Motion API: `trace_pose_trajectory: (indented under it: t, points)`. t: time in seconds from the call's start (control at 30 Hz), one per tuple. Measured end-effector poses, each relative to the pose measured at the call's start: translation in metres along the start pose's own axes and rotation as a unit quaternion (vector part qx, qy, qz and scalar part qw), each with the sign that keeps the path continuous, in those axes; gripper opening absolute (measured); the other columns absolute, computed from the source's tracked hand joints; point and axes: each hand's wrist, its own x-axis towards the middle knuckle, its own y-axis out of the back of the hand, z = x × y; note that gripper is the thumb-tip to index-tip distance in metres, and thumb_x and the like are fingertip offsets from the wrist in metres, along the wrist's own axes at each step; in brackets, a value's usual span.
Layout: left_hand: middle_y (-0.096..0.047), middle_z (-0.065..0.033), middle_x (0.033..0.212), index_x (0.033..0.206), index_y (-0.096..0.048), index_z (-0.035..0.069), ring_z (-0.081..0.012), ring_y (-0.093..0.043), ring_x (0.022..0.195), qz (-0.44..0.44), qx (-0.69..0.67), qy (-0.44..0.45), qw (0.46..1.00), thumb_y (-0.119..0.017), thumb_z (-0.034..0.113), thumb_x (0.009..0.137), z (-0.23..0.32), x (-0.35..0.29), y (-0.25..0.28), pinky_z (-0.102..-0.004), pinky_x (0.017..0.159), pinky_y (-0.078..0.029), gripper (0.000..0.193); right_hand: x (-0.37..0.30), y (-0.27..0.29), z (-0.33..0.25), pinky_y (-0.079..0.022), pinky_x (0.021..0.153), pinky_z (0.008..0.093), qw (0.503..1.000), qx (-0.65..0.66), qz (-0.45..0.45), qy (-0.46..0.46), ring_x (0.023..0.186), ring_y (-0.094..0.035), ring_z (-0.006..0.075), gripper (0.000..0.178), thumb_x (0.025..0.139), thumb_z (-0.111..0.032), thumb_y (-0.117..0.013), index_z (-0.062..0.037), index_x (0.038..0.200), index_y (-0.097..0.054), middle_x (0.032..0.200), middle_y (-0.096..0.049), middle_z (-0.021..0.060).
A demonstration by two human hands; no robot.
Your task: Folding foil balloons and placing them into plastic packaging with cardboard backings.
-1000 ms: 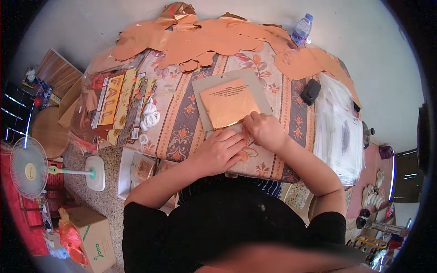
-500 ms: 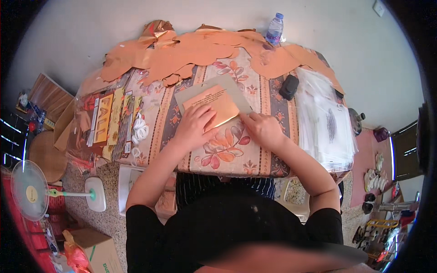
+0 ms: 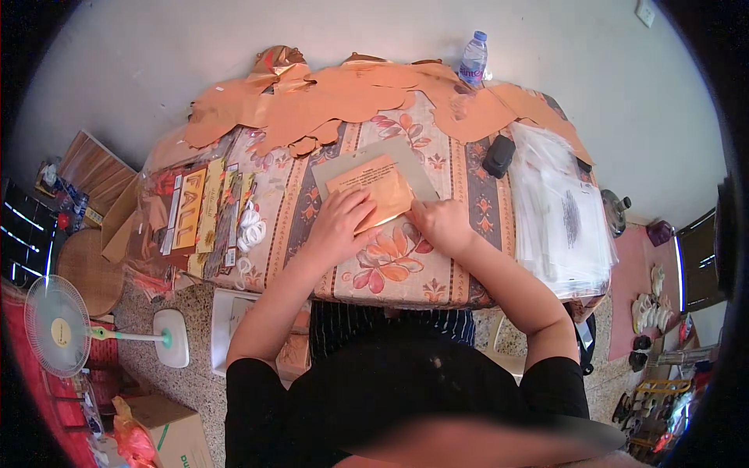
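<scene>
A shiny copper-gold sheet (image 3: 388,187) with small print lies tilted over a grey card (image 3: 335,170) on the flowered tablecloth. My left hand (image 3: 341,225) rests on the gold sheet's lower left part, fingers stretched out and lying flat. At its lower right edge my right hand (image 3: 441,225) is closed, thumb and forefinger pinching there. The hand hides what exactly is between those fingertips. Beyond the card, large copper-coloured foil shapes (image 3: 328,101) spread along the far side of the table.
A water bottle (image 3: 473,60) stands at the back, with a black object (image 3: 498,156) nearer. Clear plastic sleeves (image 3: 558,226) are piled at right. At left lie printed packs (image 3: 189,207) and coiled white cord (image 3: 251,228). A fan (image 3: 60,331) stands on the floor.
My right hand has shifted slightly left along the gold sheet's edge. My left hand stays on the sheet. The whole view has moved a little.
</scene>
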Motion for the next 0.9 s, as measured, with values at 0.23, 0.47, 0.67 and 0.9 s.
trace_pose_trajectory:
  t: [0.23,0.47,0.67,0.9]
  points:
    - [-0.063,-0.0156,0.115,0.105,-0.066,0.001,-0.0332,-0.055,0.113,0.039,-0.042,0.024,0.998,-0.072,0.017,0.077,-0.003,-0.007,-0.007,-0.0428,0.098,-0.044,0.033,0.001,0.007,-0.003,-0.049,0.046,0.0318,0.999,-0.011,0.026,0.022,0.051,-0.063,0.0182,0.014,0.082,-0.021,-0.057,-0.0109,0.072,-0.055,0.058,-0.06,0.0034]
    - [-0.064,-0.016,0.115,0.105,-0.066,-0.001,-0.0318,-0.056,0.114,0.048,-0.016,-0.006,0.999,-0.069,0.013,0.08,-0.004,-0.006,-0.01,-0.0418,0.097,-0.046,0.028,-0.004,0.001,0.002,-0.049,0.048,0.0327,1.0,-0.001,0.011,0.006,0.053,-0.064,0.0185,0.012,0.079,-0.019,-0.058,-0.011,0.072,-0.054,0.059,-0.061,0.0032]
    - [-0.062,-0.0153,0.118,0.106,-0.066,0.002,-0.0307,-0.056,0.114,-0.011,0.071,-0.016,0.997,-0.065,0.01,0.08,0.008,0.007,-0.007,-0.041,0.097,-0.045,0.027,-0.006,0.001,0.003,-0.05,0.049,0.034,0.999,0.023,0.014,0.019,0.055,-0.065,0.0197,0.01,0.078,-0.018,-0.058,-0.0095,0.074,-0.055,0.06,-0.062,0.0048]
    - [-0.058,-0.0152,0.121,0.106,-0.064,0.002,-0.0308,-0.051,0.118,-0.001,-0.043,-0.086,0.995,-0.064,0.013,0.08,0.013,0.044,-0.029,-0.0427,0.099,-0.04,0.028,-0.007,0.001,0.001,-0.048,0.046,0.0349,0.999,0.004,0.031,0.008,0.05,-0.062,0.0198,0.012,0.077,-0.019,-0.06,-0.0102,0.07,-0.054,0.058,-0.06,0.0039]
